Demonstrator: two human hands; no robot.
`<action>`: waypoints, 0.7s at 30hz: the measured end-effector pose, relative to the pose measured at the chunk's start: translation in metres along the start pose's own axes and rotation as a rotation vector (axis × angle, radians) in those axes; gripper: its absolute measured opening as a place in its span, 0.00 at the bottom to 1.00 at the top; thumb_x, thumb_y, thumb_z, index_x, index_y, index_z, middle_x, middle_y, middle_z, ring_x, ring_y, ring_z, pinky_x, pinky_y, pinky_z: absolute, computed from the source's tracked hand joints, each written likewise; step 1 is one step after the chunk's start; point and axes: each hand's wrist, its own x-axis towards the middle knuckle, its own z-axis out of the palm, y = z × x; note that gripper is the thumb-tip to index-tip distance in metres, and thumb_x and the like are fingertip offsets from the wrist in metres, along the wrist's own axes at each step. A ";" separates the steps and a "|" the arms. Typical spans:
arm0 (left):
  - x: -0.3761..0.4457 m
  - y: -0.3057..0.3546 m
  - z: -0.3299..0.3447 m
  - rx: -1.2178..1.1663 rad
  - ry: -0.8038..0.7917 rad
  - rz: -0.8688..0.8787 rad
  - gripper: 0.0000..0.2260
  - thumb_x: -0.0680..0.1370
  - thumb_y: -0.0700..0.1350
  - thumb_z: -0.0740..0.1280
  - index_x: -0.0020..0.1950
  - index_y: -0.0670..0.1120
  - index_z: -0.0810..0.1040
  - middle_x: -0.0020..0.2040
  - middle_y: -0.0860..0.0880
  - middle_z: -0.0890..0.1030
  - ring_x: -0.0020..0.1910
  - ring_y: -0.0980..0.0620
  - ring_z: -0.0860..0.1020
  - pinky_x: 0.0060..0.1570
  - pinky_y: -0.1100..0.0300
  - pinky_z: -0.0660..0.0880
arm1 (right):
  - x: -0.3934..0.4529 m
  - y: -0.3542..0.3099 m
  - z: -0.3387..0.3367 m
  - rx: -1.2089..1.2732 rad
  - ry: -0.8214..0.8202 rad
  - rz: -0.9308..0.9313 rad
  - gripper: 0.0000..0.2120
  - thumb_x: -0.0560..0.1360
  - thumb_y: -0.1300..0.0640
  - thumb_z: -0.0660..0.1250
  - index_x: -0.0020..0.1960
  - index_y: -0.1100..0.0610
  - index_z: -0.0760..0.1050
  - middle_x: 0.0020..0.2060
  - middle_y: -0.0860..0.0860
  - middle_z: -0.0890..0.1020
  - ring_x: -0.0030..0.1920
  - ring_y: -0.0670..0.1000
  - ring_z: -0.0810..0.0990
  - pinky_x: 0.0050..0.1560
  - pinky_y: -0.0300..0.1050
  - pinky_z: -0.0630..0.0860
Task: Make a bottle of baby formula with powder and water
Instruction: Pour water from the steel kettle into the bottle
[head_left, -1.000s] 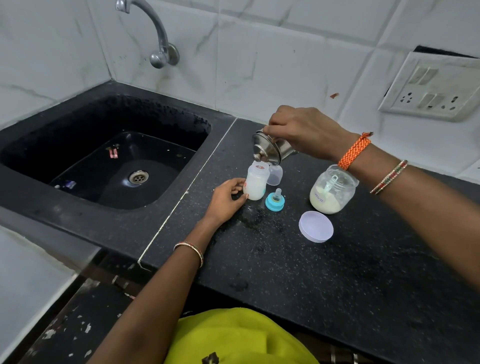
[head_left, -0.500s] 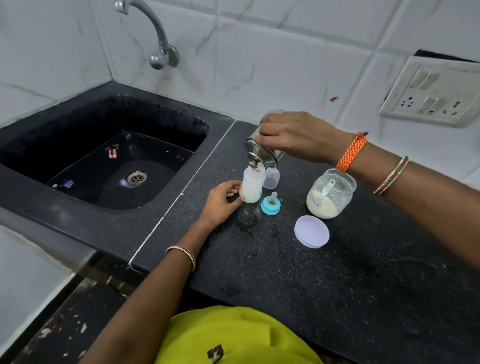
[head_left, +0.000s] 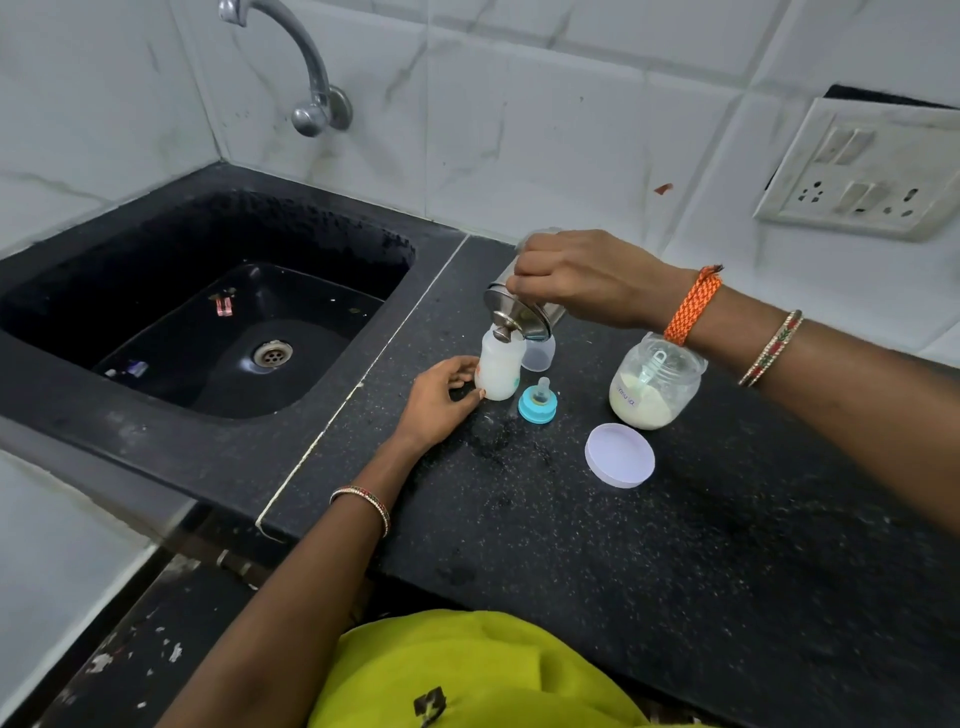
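Note:
A small translucent baby bottle with whitish contents stands on the black counter. My left hand steadies it at its base with the fingertips. My right hand grips a steel lidded vessel, tipped steeply over the bottle's mouth with its lid knob right at the opening. The blue ring with the teat lies just right of the bottle. A clear cap stands behind. An open glass jar of formula powder, with a scoop inside, stands to the right.
The jar's pale round lid lies on the counter in front of the jar. A black sink with a drain is at the left, under a wall tap. A switch and socket plate is on the tiled wall.
My right hand has tipped the steel vessel further and lowered it onto the bottle's mouth. My left hand has stayed at the bottle's base.

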 end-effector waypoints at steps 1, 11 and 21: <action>0.000 0.000 0.000 -0.001 0.001 0.000 0.19 0.73 0.39 0.70 0.64 0.44 0.74 0.59 0.47 0.78 0.54 0.55 0.76 0.56 0.67 0.71 | -0.003 0.001 0.001 0.043 -0.001 0.064 0.14 0.70 0.72 0.57 0.49 0.63 0.78 0.40 0.57 0.80 0.42 0.59 0.79 0.28 0.47 0.73; 0.001 -0.001 -0.001 -0.031 -0.005 -0.024 0.19 0.73 0.38 0.69 0.64 0.44 0.74 0.57 0.48 0.78 0.53 0.56 0.76 0.52 0.73 0.70 | -0.023 0.015 0.006 0.294 0.083 0.459 0.12 0.71 0.66 0.63 0.52 0.62 0.80 0.45 0.58 0.82 0.47 0.60 0.78 0.36 0.52 0.75; 0.001 -0.001 -0.001 -0.048 -0.009 -0.029 0.19 0.73 0.38 0.69 0.64 0.44 0.74 0.57 0.48 0.78 0.53 0.55 0.76 0.52 0.74 0.70 | -0.011 0.016 -0.001 0.242 0.043 0.419 0.12 0.72 0.67 0.62 0.52 0.60 0.80 0.45 0.57 0.81 0.49 0.60 0.78 0.35 0.52 0.75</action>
